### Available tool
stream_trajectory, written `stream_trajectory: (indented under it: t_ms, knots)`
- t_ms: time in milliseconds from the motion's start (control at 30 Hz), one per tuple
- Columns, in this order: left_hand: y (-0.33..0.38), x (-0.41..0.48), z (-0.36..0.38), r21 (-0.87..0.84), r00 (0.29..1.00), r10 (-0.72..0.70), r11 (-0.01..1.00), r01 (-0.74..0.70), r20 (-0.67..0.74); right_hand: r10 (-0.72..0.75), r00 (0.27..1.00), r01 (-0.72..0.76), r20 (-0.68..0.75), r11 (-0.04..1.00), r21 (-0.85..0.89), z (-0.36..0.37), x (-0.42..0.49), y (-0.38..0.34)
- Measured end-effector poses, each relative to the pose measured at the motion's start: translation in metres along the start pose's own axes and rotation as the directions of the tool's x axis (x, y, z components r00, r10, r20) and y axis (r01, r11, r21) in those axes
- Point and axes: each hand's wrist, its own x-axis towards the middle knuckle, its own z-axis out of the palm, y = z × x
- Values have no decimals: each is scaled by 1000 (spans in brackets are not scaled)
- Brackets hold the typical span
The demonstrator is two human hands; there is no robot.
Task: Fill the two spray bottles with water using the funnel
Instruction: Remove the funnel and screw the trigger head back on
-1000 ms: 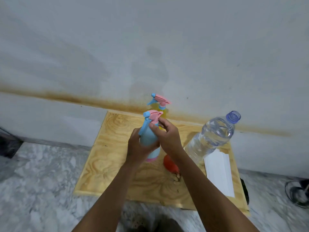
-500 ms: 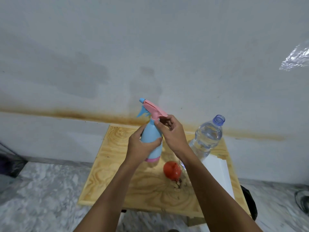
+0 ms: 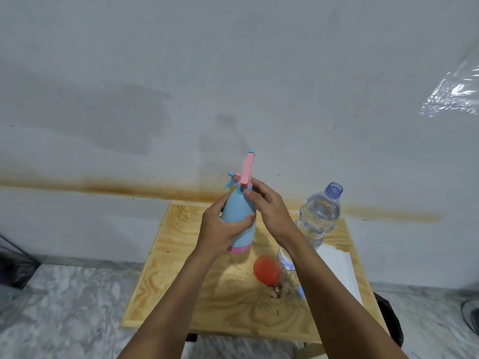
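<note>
The left hand (image 3: pixel 220 229) is wrapping its grip round the spray bottle (image 3: pixel 239 213), holding it upright above the worktop (image 3: pixel 181 255); just right, the right hand (image 3: pixel 269 206) is pinching the spray head (image 3: pixel 245 174) at the neck, placed to twist about that upright axis.

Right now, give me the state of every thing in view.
Spray bottle: upright, head on, body gripped by left hand, collar pinched by right hand.
Water bottle: upright on table, uncapped, holds water.
Funnel: lying on table, not in use.
Paper: flat on table.
</note>
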Motion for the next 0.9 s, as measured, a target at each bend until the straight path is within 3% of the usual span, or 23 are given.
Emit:
stream_trajectory:
  t_ms: [133, 300, 467, 633, 800, 900]
  knots:
    - [3, 0, 2, -32, 1000, -3, 999, 3, 10, -50, 988, 37, -145, 996, -86, 9, -2, -1]
    - [5, -1, 3, -35, 1000, -1, 999, 2, 12, 20, 998, -19, -67, 1000, 21, 8, -7, -4]
    - [8, -4, 3, -70, 999, 13, 997, -11, 36, -10, 977, 8, -215, 1000, -10, 14, -5, 1]
    - [11, -3, 3, -75, 997, 25, 997, -19, 75, 29, 996, -19, -82, 992, 122, 10, -8, 1]
    - [14, -2, 3, -95, 995, 14, 995, -5, 103, 17, 981, 5, -194, 993, 117, 12, -6, 1]
    - [14, -2, 3, -96, 993, 18, 995, -7, 114, 49, 990, -27, -133, 986, 165, 8, -6, -2]
